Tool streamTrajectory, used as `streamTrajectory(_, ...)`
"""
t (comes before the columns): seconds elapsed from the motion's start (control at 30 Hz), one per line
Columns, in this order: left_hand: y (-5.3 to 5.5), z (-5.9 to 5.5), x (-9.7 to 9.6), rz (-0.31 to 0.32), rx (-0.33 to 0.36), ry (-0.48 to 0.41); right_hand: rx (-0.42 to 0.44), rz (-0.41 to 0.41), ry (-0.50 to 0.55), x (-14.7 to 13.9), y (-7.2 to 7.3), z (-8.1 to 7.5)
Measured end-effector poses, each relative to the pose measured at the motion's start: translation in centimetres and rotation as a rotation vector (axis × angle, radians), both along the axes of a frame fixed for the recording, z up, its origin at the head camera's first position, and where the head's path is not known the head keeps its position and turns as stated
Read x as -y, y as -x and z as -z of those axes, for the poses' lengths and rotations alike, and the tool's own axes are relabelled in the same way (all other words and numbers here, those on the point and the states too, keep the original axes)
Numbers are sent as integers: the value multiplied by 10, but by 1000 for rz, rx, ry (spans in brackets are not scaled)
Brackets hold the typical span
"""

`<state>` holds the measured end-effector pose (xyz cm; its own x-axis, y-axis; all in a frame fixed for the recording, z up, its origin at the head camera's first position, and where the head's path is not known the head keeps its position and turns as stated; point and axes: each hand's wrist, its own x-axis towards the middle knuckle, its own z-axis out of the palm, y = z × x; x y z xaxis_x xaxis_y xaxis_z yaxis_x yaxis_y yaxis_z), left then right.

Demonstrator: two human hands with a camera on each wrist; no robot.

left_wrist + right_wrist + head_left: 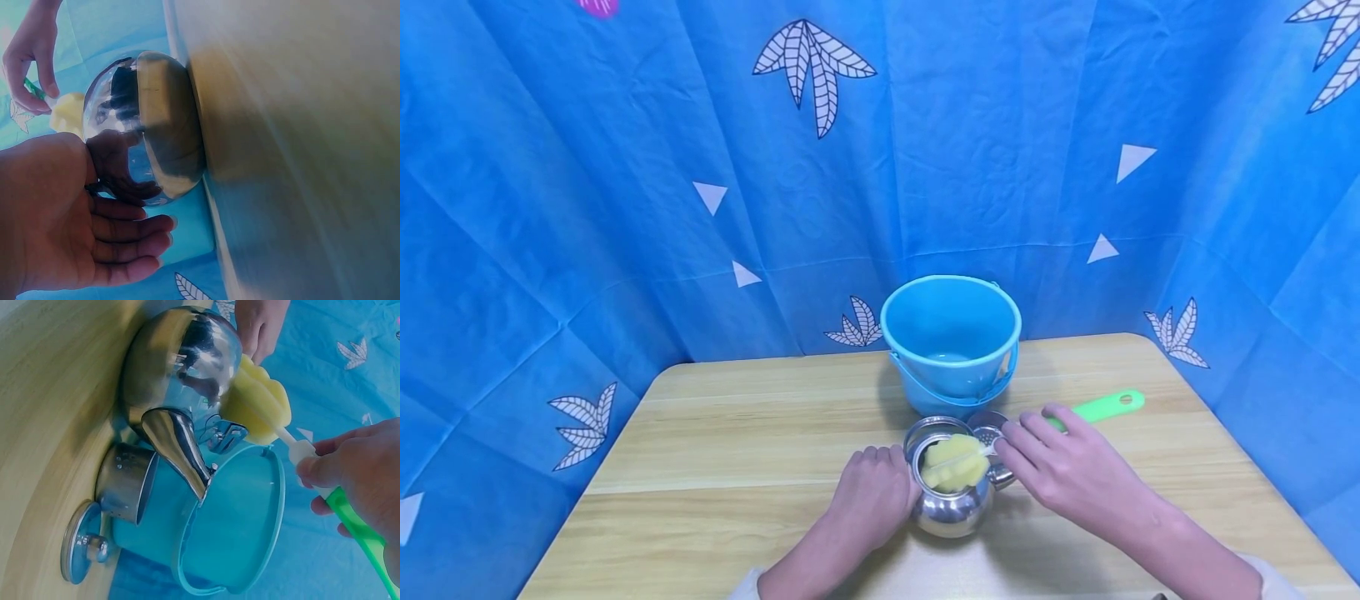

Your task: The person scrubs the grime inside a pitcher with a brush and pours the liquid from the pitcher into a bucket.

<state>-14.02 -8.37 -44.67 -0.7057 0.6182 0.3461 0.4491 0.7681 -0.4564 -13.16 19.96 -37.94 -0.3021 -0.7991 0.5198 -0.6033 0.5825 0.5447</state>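
Note:
A shiny round metal teapot stands lidless on the table, its spout seen in the right wrist view. My left hand holds it at its left side near the rim; in the left wrist view the fingers bend loosely beside the body, and the thumb's tip is hidden. My right hand grips a sponge bottle brush with a green handle and a white neck. The brush's yellow sponge head is at the teapot's mouth, tilted.
Behind the teapot stands a light blue bucket with its handle hanging in front. A perforated metal infuser cup and a knobbed metal lid sit beside the teapot. Blue patterned cloth surrounds the wooden table.

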Motion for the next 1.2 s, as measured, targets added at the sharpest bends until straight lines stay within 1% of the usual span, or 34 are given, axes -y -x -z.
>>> streamTrajectory(0.23,1,1,0,3,-6,4,1,5,-1,-2,-1,-3)
streamTrajectory(0.53,0,1,1,8,-23,-12,-3,-9,26,-5,0,-7)
streamTrajectory(0.67,1,1,0,10,-24,-40,-6,-12,32,-6,-1,-8)
streamTrajectory(0.77,1,2,0,8,-18,-53,-8,-9,34,-8,-1,-9)
streamTrajectory(1.2,0,1,-1,-20,24,-33,-9,7,39,-13,-2,-12)
